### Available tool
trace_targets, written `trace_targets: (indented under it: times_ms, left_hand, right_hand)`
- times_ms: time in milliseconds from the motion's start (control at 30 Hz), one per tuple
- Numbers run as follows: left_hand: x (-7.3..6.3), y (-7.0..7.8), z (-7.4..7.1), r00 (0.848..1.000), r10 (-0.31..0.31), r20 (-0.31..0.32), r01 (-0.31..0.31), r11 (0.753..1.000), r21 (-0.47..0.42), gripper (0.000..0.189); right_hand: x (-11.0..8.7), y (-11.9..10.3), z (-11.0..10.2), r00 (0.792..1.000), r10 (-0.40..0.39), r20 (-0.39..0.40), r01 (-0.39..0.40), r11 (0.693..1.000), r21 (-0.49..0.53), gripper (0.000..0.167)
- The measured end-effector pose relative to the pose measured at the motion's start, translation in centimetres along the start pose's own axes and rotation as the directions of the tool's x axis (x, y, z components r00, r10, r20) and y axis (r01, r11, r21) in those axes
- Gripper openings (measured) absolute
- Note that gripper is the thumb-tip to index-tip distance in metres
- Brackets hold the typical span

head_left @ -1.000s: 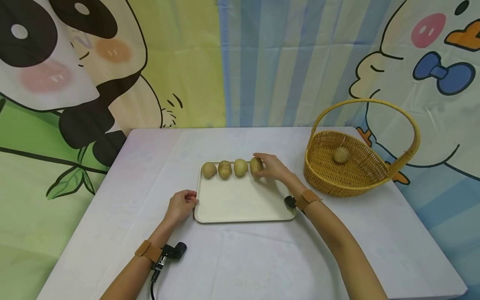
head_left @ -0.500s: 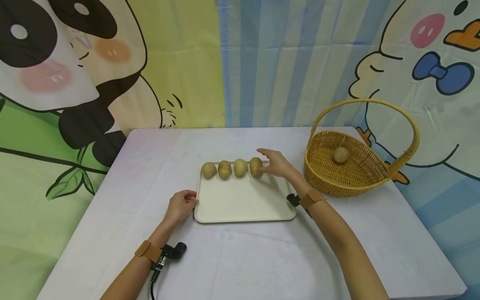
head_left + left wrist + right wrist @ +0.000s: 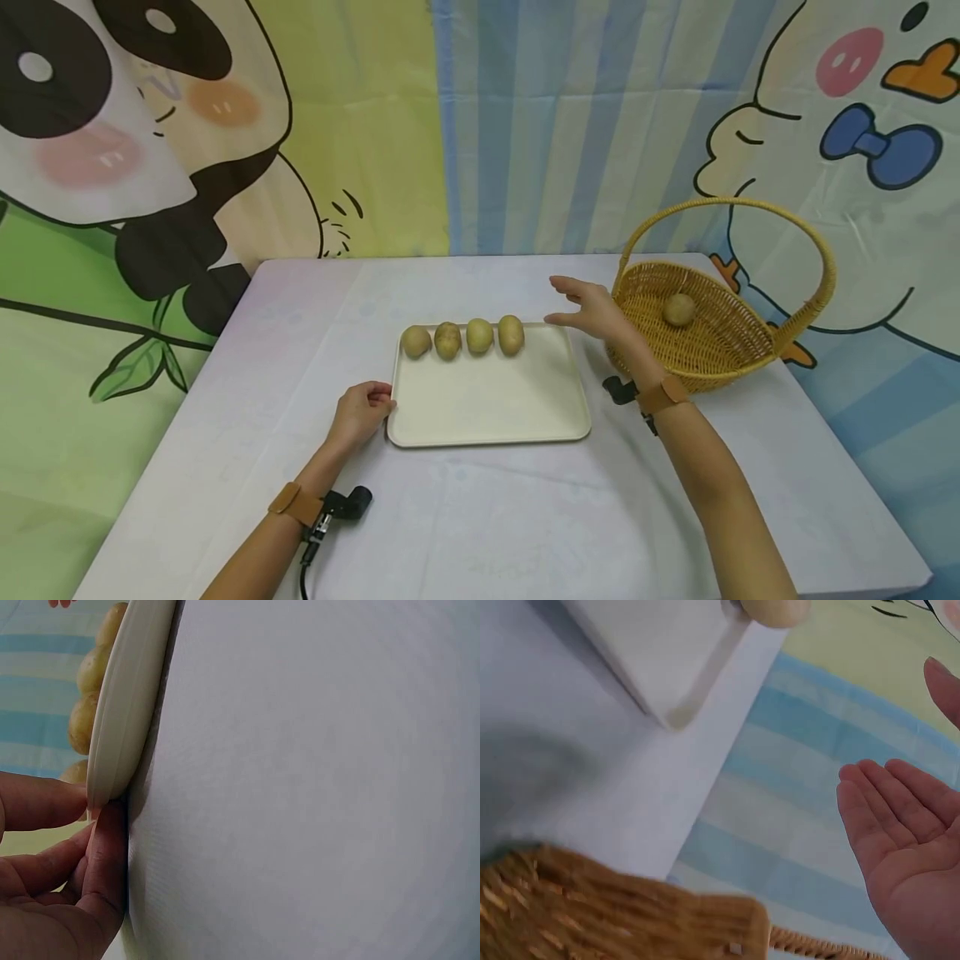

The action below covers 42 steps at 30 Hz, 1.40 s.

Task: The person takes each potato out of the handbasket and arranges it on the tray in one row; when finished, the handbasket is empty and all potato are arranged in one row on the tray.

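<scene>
Several potatoes point(image 3: 480, 336) stand in a row along the far edge of a cream rectangular tray point(image 3: 491, 417). At the tray's left side, my left hand point(image 3: 362, 414) pinches the rim between thumb and fingers; the left wrist view shows the fingertips on the tray's edge point(image 3: 124, 727). My right hand point(image 3: 592, 311) is in the air between the tray's far right corner and a wicker basket point(image 3: 705, 367). Its fingers are extended and the palm holds nothing, as the right wrist view shows its bare palm point(image 3: 922, 877). One potato point(image 3: 679, 310) lies inside the basket.
The basket stands at the table's right side, its tall arched handle point(image 3: 828, 275) rising above it. A white cloth covers the table point(image 3: 480, 517). Behind the table hangs a printed curtain point(image 3: 517, 125) with cartoon animals and stripes.
My right hand has let go of the rightmost potato on the tray and moved right and up towards the basket. The left hand has stayed at the tray's rim.
</scene>
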State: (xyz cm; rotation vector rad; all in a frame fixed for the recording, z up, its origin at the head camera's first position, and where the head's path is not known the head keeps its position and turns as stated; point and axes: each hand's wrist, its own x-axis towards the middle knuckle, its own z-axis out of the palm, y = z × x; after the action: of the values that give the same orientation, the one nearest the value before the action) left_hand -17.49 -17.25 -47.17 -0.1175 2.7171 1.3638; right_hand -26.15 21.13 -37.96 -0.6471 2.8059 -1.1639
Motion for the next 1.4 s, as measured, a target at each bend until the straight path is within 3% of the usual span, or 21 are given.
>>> trace_targets:
  times_ms: [133, 433, 900, 1100, 1400]
  left_hand:
    - [-0.1, 0.1, 0.0, 1.000, -0.008, 0.002, 0.008, 1.000, 0.000, 0.027]
    - [-0.2, 0.2, 0.0, 1.000, -0.001, 0.005, 0.001, 1.000, 0.003, 0.026]
    - [-0.2, 0.1, 0.0, 1.000, 0.010, 0.009, -0.010, 1.000, 0.001, 0.026]
    - [-0.2, 0.0, 0.0, 1.000, 0.008, 0.012, -0.008, 1.000, 0.000, 0.026]
    - [-0.1, 0.1, 0.0, 1.000, 0.000, 0.012, 0.000, 1.000, 0.001, 0.026]
  right_hand:
    - [-1.1, 0.3, -1.5, 1.000, 0.002, -0.025, -0.001, 0.998, 0.057, 0.071]
    - [-3.5, 0.2, -4.7, 0.990, 0.066, -0.127, -0.059, 0.997, 0.059, 0.067]
    - [-6.0, 0.9, -9.3, 0.971, 0.165, -0.173, -0.162, 0.986, 0.034, 0.066]
    - [-6.6, 1.5, -10.6, 0.963, 0.174, -0.204, -0.175, 0.984, 0.016, 0.065]
    - [-6.9, 3.1, -11.7, 0.941, 0.260, -0.216, -0.250, 0.965, 0.073, 0.070]
